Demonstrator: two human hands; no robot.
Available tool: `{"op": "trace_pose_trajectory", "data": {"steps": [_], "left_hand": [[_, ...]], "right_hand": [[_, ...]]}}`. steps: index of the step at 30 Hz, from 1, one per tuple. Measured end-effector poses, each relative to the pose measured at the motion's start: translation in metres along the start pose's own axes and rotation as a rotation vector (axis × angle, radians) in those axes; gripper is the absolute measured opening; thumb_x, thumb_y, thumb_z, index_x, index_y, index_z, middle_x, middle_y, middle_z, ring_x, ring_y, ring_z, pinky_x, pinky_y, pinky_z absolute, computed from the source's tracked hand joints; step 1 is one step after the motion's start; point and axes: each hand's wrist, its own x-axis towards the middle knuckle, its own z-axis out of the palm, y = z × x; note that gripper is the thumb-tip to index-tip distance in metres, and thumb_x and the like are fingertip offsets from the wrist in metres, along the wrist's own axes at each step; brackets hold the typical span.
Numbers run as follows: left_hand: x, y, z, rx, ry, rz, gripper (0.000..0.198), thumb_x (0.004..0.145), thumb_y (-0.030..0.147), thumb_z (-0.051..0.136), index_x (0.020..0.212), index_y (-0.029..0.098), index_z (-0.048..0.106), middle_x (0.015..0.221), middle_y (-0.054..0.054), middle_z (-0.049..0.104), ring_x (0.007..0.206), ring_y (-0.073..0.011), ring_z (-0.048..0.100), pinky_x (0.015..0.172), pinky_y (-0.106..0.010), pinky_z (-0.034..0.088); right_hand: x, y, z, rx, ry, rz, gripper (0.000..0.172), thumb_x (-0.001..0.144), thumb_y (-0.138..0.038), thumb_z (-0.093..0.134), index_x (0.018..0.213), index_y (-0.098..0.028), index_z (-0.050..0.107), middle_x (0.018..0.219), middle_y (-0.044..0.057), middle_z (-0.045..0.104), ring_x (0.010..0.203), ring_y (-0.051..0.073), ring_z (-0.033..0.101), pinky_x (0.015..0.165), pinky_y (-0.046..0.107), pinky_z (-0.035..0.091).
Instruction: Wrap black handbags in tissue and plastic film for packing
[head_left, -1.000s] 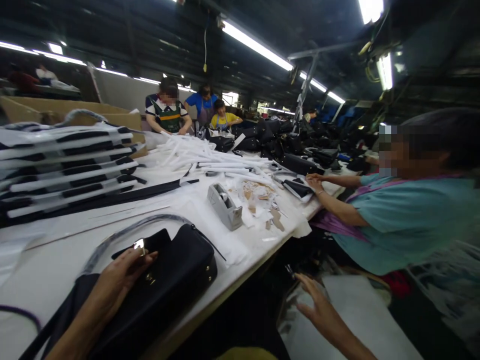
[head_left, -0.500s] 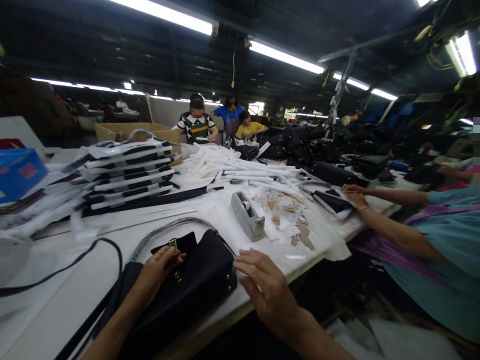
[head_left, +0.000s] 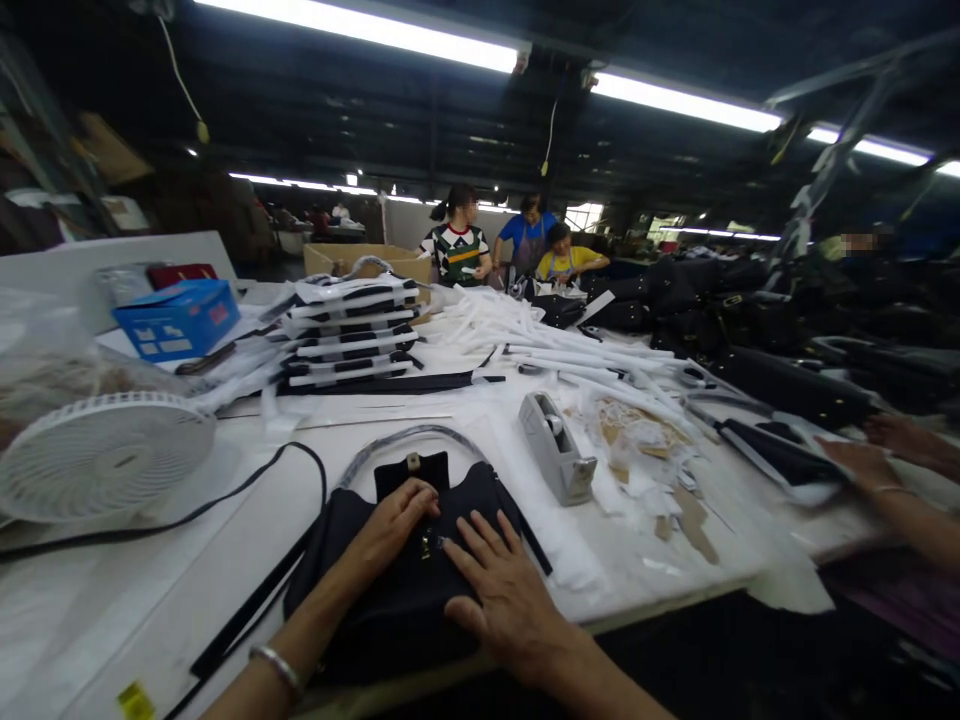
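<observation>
A black handbag [head_left: 390, 620] lies at the table's front edge, its plastic-wrapped handle [head_left: 420, 432] arching behind it. The bag's small flap [head_left: 431, 475] is lifted back, showing a metal clasp piece [head_left: 413, 462]. On the front panel sits a gold-coloured lock fitting [head_left: 426, 545]. My left hand [head_left: 397, 525] is just below the flap with thumb and fingers pinched together; whatever may be between them is too small to make out. My right hand [head_left: 510, 590] lies spread on the bag's front, right of the lock.
A grey tape dispenser [head_left: 551, 450] and paper scraps [head_left: 645, 450] are behind the bag to the right. At left are a white fan [head_left: 112, 455], a blue box [head_left: 176, 320] and stacked wrapped straps [head_left: 352, 330]. A co-worker's hands [head_left: 862, 460] handle another bag at right.
My left hand has let go of the flap's clasp and pinches just below it. My right hand has moved from beside the bag onto its front. The view has swung left.
</observation>
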Motion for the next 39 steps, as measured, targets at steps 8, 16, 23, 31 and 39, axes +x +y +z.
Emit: {"op": "trace_pose_trajectory", "data": {"steps": [8,16,23,31,39], "left_hand": [[-0.068,0.028,-0.016,0.543,-0.274,-0.069,0.067,0.078,0.041,0.069,0.141,0.027,0.048,0.152,-0.007,0.041,0.139,-0.0303,0.038,0.118,-0.048,0.027],[-0.075,0.031,-0.012,0.775,-0.159,0.026,0.075,0.074,0.033,0.072,0.144,0.031,0.043,0.155,-0.007,0.036,0.137,-0.0319,0.042,0.113,-0.051,0.036],[-0.063,0.039,0.018,1.001,-0.104,0.201,0.077,0.069,0.035,0.078,0.14,0.023,0.05,0.152,-0.016,0.037,0.14,-0.039,0.033,0.113,-0.06,0.031],[-0.059,0.036,0.047,1.061,-0.018,0.035,0.061,0.084,0.019,0.065,0.142,0.023,0.047,0.142,-0.012,0.052,0.131,-0.0349,0.049,0.099,-0.049,0.051],[-0.062,0.032,0.051,1.021,0.022,0.117,0.051,0.084,0.011,0.062,0.133,0.027,0.057,0.132,-0.011,0.062,0.122,-0.0341,0.057,0.09,-0.046,0.056]], "right_hand": [[-0.004,0.009,0.006,0.281,0.285,-0.01,0.072,0.093,-0.051,0.054,0.152,-0.019,0.029,0.148,0.013,0.047,0.139,0.029,0.041,0.118,0.057,0.024],[-0.074,0.028,-0.035,0.565,0.618,0.425,0.031,0.08,-0.047,0.069,0.066,-0.021,0.063,0.108,0.008,0.069,0.106,0.025,0.064,0.093,0.032,0.051],[-0.138,0.061,0.002,1.038,0.097,0.759,0.056,0.068,-0.063,0.071,0.103,-0.018,0.073,0.072,0.004,0.067,0.063,0.02,0.065,0.064,0.033,0.054],[-0.152,0.117,-0.011,0.485,0.087,1.044,0.096,0.08,-0.06,0.053,0.156,-0.015,0.015,0.069,0.005,0.07,0.055,0.027,0.068,0.059,0.04,0.054],[-0.146,0.092,-0.06,-0.129,0.167,0.716,0.027,0.087,-0.049,0.053,0.088,-0.03,0.073,0.088,0.007,0.076,0.082,0.029,0.072,0.07,0.039,0.055]]}}
